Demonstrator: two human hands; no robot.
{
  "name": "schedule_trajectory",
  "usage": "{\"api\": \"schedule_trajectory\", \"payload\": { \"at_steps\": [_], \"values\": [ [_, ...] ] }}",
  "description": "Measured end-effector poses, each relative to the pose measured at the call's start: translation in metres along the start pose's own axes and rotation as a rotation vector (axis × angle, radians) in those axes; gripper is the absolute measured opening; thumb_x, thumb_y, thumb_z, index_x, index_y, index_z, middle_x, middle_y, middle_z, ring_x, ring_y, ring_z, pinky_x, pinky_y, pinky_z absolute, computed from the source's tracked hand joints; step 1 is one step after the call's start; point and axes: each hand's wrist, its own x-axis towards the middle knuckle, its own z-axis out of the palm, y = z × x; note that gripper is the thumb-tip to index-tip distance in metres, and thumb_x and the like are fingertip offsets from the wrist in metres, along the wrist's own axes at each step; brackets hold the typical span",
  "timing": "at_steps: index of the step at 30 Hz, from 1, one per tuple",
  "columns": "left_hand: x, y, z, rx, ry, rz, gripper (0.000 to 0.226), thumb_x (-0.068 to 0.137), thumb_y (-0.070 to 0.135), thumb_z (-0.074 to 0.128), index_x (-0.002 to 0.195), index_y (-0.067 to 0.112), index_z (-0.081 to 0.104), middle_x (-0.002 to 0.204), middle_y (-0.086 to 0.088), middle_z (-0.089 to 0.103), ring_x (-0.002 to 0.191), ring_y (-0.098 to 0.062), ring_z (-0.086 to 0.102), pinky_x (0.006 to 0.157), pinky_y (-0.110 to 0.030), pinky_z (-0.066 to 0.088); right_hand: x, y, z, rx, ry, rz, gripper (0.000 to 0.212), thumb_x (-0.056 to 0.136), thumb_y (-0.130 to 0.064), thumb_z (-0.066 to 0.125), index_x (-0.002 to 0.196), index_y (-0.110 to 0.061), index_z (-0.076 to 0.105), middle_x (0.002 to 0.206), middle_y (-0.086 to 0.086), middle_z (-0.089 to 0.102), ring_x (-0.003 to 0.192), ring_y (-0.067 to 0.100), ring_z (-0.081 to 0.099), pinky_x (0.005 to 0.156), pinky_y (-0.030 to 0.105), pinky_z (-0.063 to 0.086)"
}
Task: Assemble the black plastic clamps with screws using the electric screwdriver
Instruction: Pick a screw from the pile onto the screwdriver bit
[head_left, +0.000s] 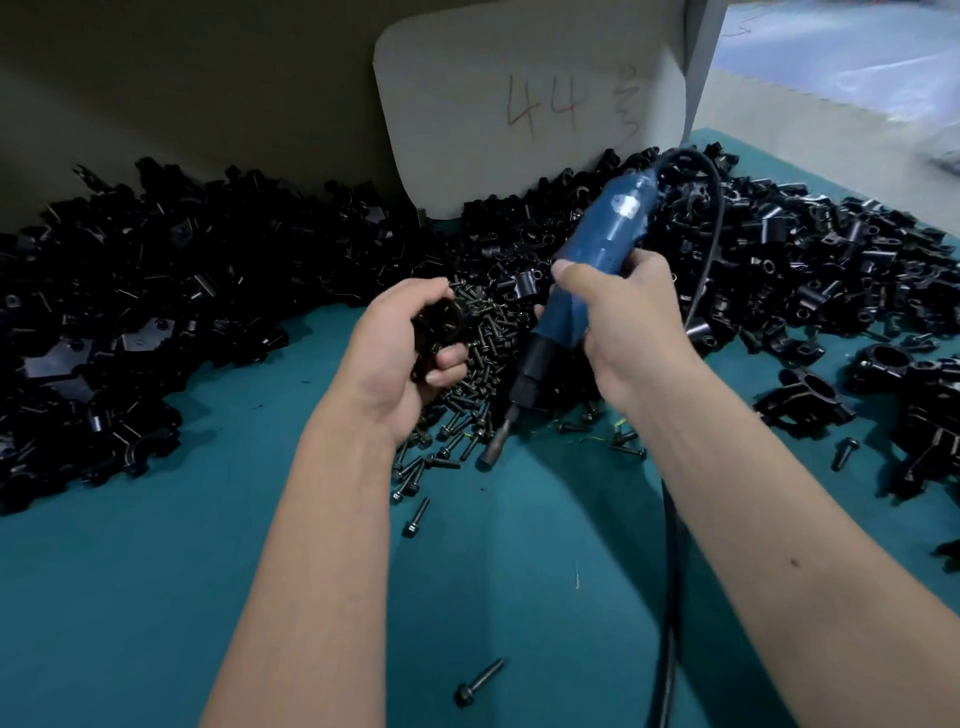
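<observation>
Two hands work over the teal table (156, 597). Left hand (400, 358) curls around a black plastic clamp (439, 325), mostly hidden by fingers. Right hand (618, 322) grips the blue electric screwdriver (587, 254), bit down beside the screw pile (483, 353); its cord (670, 597) leaves frame below.

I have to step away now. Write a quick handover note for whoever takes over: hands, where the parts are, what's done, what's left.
Left hand grips a black plastic clamp above the pile of dark screws.
Right hand holds the blue electric screwdriver, bit down over the teal table mat, touching nothing.
Loose black clamp parts are heaped along the back; a few assembled clamps lie right.
Left: whether the held clamp has a screw cannot be seen; drive it, then continue through the heap.
</observation>
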Motion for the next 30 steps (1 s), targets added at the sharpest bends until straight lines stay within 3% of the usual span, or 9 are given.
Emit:
{"api": "schedule_trajectory", "payload": {
  "at_steps": [3, 6, 10, 13, 16, 18, 22, 26, 30],
  "values": [
    [-0.002, 0.000, 0.003, -0.087, -0.033, 0.011, 0.013, 0.104, 0.017, 0.050, 0.093, 0.011, 0.053, 0.072, -0.001, 0.051, 0.052, -0.014, 0.042, 0.042, -0.022, 0.031, 0.000, 0.001, 0.000, -0.242, -0.010, -0.073, 0.038, 0.093, -0.016, 0.075, 0.117, -0.021, 0.046, 0.108, 0.002, 0.061, 0.094, 0.015, 0.065, 0.073, 0.028, 0.051],
    [-0.003, -0.001, 0.007, -0.052, -0.031, 0.040, 0.010, 0.106, 0.013, 0.049, 0.102, 0.007, 0.055, 0.069, 0.000, 0.058, 0.054, -0.016, 0.047, 0.045, -0.023, 0.035, 0.001, -0.004, -0.003, -0.426, -0.022, -0.112, 0.034, 0.093, -0.021, 0.074, 0.121, -0.020, 0.054, 0.108, 0.003, 0.068, 0.093, 0.016, 0.069, 0.071, 0.027, 0.052],
    [-0.004, -0.008, 0.022, 0.155, 0.025, 0.147, 0.013, 0.107, 0.016, 0.055, 0.102, 0.009, 0.065, 0.072, 0.004, 0.069, 0.055, -0.015, 0.058, 0.045, -0.022, 0.044, -0.005, -0.019, -0.004, -0.590, 0.046, -0.289, 0.029, 0.091, -0.023, 0.072, 0.119, -0.017, 0.070, 0.107, -0.002, 0.069, 0.102, 0.016, 0.067, 0.097, 0.039, 0.055],
    [-0.005, -0.014, 0.040, 0.293, 0.038, 0.297, 0.010, 0.105, 0.016, 0.061, 0.102, 0.012, 0.070, 0.086, -0.003, 0.076, 0.064, -0.016, 0.068, 0.055, -0.030, 0.056, -0.012, -0.029, -0.002, -0.611, -0.078, -0.343, 0.008, 0.092, -0.027, 0.070, 0.092, -0.021, 0.077, 0.078, -0.007, 0.071, 0.080, 0.015, 0.070, 0.086, 0.048, 0.060],
    [-0.004, -0.022, 0.055, 0.352, 0.076, 0.429, 0.010, 0.102, 0.016, 0.067, 0.106, 0.009, 0.072, 0.104, -0.014, 0.076, 0.082, -0.022, 0.073, 0.077, -0.046, 0.063, -0.014, -0.035, -0.010, -0.607, -0.186, -0.343, 0.021, 0.099, -0.028, 0.064, 0.085, -0.018, 0.077, 0.060, -0.006, 0.061, 0.063, 0.020, 0.066, 0.071, 0.052, 0.062],
    [-0.009, -0.027, 0.067, 0.377, 0.077, 0.491, 0.009, 0.098, 0.018, 0.071, 0.105, 0.012, 0.073, 0.105, -0.010, 0.077, 0.095, -0.020, 0.073, 0.087, -0.041, 0.060, -0.015, -0.044, -0.025, -0.597, -0.212, -0.326, 0.023, 0.101, -0.029, 0.064, 0.087, -0.016, 0.077, 0.063, 0.001, 0.061, 0.060, 0.023, 0.065, 0.062, 0.044, 0.061],
    [-0.019, -0.047, 0.109, 0.377, -0.024, 0.413, 0.008, 0.095, 0.021, 0.072, 0.100, 0.015, 0.072, 0.098, -0.007, 0.076, 0.089, -0.015, 0.070, 0.085, -0.036, 0.059, -0.012, -0.067, -0.076, -0.738, -0.237, -0.239, 0.032, 0.102, -0.031, 0.064, 0.087, -0.005, 0.074, 0.065, 0.008, 0.061, 0.052, 0.019, 0.057, 0.053, 0.033, 0.051],
    [-0.022, -0.071, 0.159, 0.669, -0.121, 0.444, 0.009, 0.100, 0.027, 0.068, 0.097, 0.019, 0.069, 0.084, 0.010, 0.069, 0.076, -0.005, 0.063, 0.074, -0.030, 0.051, -0.009, -0.091, -0.130, -1.034, -0.151, -0.111, 0.039, 0.103, -0.033, 0.061, 0.073, -0.009, 0.068, 0.058, 0.009, 0.065, 0.045, 0.014, 0.061, 0.047, 0.025, 0.050],
    [-0.024, -0.090, 0.199, 0.862, -0.150, 0.404, 0.023, 0.103, 0.041, 0.060, 0.099, 0.018, 0.064, 0.086, 0.001, 0.069, 0.087, -0.025, 0.065, 0.080, -0.043, 0.052, -0.007, -0.103, -0.167, -1.125, -0.042, -0.021, 0.036, 0.105, -0.030, 0.058, 0.078, -0.009, 0.069, 0.058, 0.009, 0.069, 0.051, 0.021, 0.068, 0.054, 0.031, 0.058]
  ]
}}
